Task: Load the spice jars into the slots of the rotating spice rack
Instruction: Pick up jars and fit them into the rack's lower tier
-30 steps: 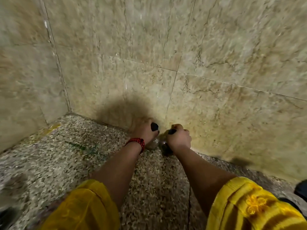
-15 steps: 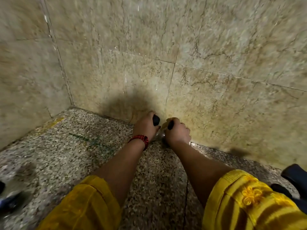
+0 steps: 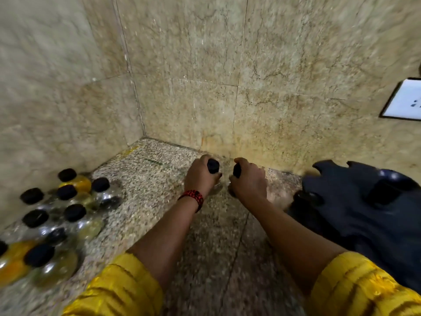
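My left hand [image 3: 199, 179] is closed around a glass spice jar whose black lid [image 3: 213, 166] sticks out above my fingers. My right hand [image 3: 249, 182] grips a second spice jar, its black lid [image 3: 237, 171] showing by the thumb. Both jars stand close together on the speckled counter [image 3: 159, 185] near the back wall. A cluster of several more glass spice jars with black lids [image 3: 68, 213] stands at the left, some with yellow contents. The black rotating spice rack [image 3: 364, 201] sits at the right, partly cut off by the frame edge.
Beige tiled walls close the counter at the back and left, forming a corner. A white wall socket [image 3: 404, 100] is mounted at the right. My yellow sleeves fill the bottom of the view.
The view has pulled back and panned, bringing the jar cluster at the left and the black rack at the right into sight. Both hands still hold their jars, now slightly further apart.
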